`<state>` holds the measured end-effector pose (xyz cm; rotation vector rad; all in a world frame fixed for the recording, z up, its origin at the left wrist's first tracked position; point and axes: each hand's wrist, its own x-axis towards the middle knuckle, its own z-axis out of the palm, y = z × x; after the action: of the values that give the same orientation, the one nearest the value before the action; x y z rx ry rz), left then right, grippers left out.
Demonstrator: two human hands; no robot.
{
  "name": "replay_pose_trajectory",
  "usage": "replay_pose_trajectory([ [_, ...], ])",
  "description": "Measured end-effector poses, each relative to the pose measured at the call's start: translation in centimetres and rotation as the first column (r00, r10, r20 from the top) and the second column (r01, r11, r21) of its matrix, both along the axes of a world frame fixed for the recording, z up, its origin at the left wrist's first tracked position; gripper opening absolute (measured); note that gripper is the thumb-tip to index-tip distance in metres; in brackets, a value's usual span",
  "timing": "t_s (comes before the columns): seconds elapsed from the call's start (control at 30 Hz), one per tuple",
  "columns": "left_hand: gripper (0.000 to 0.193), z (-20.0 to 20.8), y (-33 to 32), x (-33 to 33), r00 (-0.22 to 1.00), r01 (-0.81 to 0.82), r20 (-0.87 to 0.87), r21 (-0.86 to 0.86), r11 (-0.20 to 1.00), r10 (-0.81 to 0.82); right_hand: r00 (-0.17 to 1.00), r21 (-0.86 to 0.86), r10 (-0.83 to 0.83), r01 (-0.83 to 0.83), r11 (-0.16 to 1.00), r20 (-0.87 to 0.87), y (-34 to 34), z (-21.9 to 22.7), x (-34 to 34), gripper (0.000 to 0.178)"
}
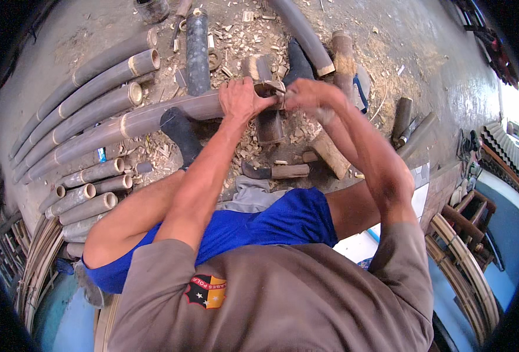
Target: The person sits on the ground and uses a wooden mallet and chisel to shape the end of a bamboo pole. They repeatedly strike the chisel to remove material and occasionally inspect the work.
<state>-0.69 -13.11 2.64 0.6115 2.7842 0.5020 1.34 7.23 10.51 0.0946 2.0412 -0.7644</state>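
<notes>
A long brown bamboo pole (148, 117) lies across my lap area, its cut end near the middle of the view. My left hand (239, 100) is closed around that end from above. My right hand (309, 97) is closed just to the right of it, gripping a small metal tool (274, 87) pressed against the pole's end; most of the tool is hidden by my fingers. The two hands almost touch. My feet in dark socks (180, 134) rest on either side of the pole.
Several long bamboo poles (89, 88) are stacked at the left, with short cut sections (89, 190) below them. A chopping knife with a wooden handle (274, 171) lies on the chip-strewn floor beside a wooden block (329, 154). Bent bamboo hoops (464, 264) stand at the right.
</notes>
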Motion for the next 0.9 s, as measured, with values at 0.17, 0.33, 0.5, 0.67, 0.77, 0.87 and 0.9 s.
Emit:
replay_pose_trajectory([
  [0.17,0.093,-0.1,-3.9,-5.0,0.92,0.324,0.224,0.031,0.946,-0.322,0.997,0.004,0.044,-0.044,0.999,-0.065,0.6,-2.4,0.3,0.049],
  [0.33,0.091,-0.8,-5.0,-6.2,0.868,0.411,0.314,-0.021,0.911,-0.385,0.937,-0.361,-0.35,0.331,0.872,0.015,-2.4,-7.6,7.8,0.043],
  [0.5,0.093,-0.9,-4.6,-5.3,0.902,0.357,0.28,-0.055,0.932,-0.329,0.563,-0.497,-0.743,0.791,0.356,0.363,-8.5,-8.3,9.1,0.037],
  [0.67,0.071,-1.6,-5.3,-5.8,0.907,0.378,0.243,-0.103,0.92,-0.345,0.038,-0.376,-0.607,0.815,-0.442,0.794,-15.0,-5.3,4.0,0.026],
  [0.77,0.057,-1.7,-5.9,-5.9,0.909,0.188,0.35,0.139,0.972,-0.225,-0.192,-0.172,-0.393,0.671,-0.721,0.899,-15.0,-3.4,0.7,0.029],
  [0.87,0.076,-1.0,-5.8,-5.9,0.903,0.371,0.236,-0.009,0.928,-0.359,0.002,-0.369,-0.564,0.759,-0.537,0.825,-13.5,-2.5,3.7,0.028],
  [0.9,0.08,-0.7,-5.6,-5.7,0.907,0.371,0.223,-0.023,0.928,-0.357,0.051,-0.369,-0.675,0.867,-0.336,0.736,-13.0,-2.5,6.7,0.027],
])
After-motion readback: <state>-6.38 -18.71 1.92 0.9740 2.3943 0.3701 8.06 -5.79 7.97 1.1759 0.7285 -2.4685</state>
